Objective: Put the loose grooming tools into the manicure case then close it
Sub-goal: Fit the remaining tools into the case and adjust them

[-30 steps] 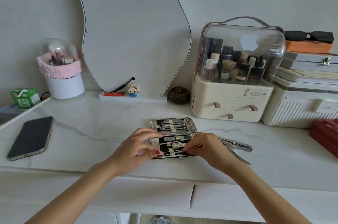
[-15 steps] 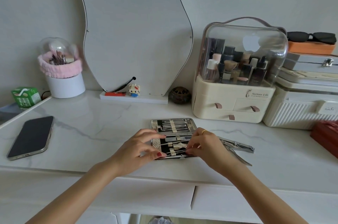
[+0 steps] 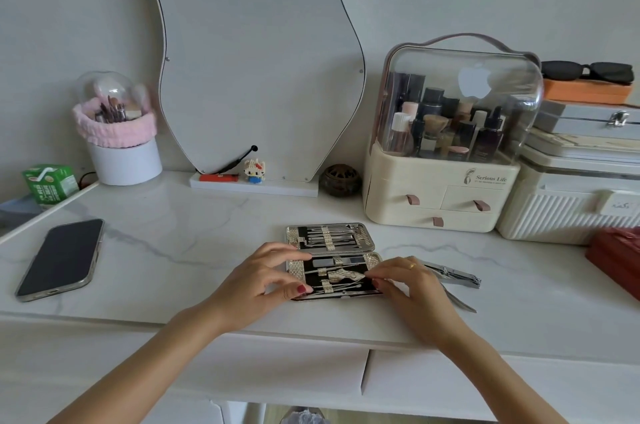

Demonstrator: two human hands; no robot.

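Observation:
The manicure case (image 3: 330, 235) lies open and flat on the white marble table (image 3: 173, 243), black inside with silver tools under beige straps. My left hand (image 3: 266, 279) holds the near half's left edge between thumb and fingers. My right hand (image 3: 405, 285) pinches a thin tool at a strap on the near half's right side. Two loose tools lie just right of the case: a large nail clipper (image 3: 457, 274) and a cuticle nipper (image 3: 462, 302), both partly hidden behind my right hand.
A phone (image 3: 60, 259) lies at the left. A wavy mirror (image 3: 256, 56), a brush holder (image 3: 117, 132) and a green carton (image 3: 50, 182) stand at the back. A cosmetics organiser (image 3: 446, 146), white cases (image 3: 571, 195) and a red box (image 3: 620, 260) fill the right.
Both hands stay on the near half of the case with only small finger shifts. The case and the loose tools have not moved.

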